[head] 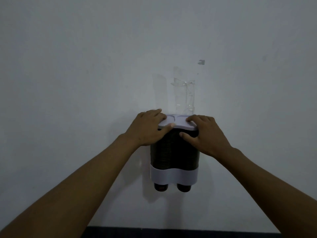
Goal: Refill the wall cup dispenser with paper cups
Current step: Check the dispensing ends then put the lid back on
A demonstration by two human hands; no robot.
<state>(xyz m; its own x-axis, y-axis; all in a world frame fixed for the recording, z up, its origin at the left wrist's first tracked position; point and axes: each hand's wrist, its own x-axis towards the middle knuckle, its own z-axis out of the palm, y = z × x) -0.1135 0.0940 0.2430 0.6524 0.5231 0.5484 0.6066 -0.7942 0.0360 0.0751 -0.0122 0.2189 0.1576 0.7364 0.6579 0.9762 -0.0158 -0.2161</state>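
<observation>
A wall cup dispenser (174, 175) with two dark see-through tubes and a white lower band hangs on the wall at the centre. Stacked dark paper cups (173, 152) fill both tubes, and the bottom of one cup pokes out under each tube. A white lid (178, 121) lies across the top. My left hand (148, 128) presses on the lid's left side, thumb on its front edge. My right hand (204, 134) rests fingers on the lid's right side, with the thumb against the right tube's front.
The wall (85, 66) is plain and pale. Strips of clear tape (185, 95) and a small mark cling to it just above the dispenser. A dark floor edge (171, 231) runs along the bottom.
</observation>
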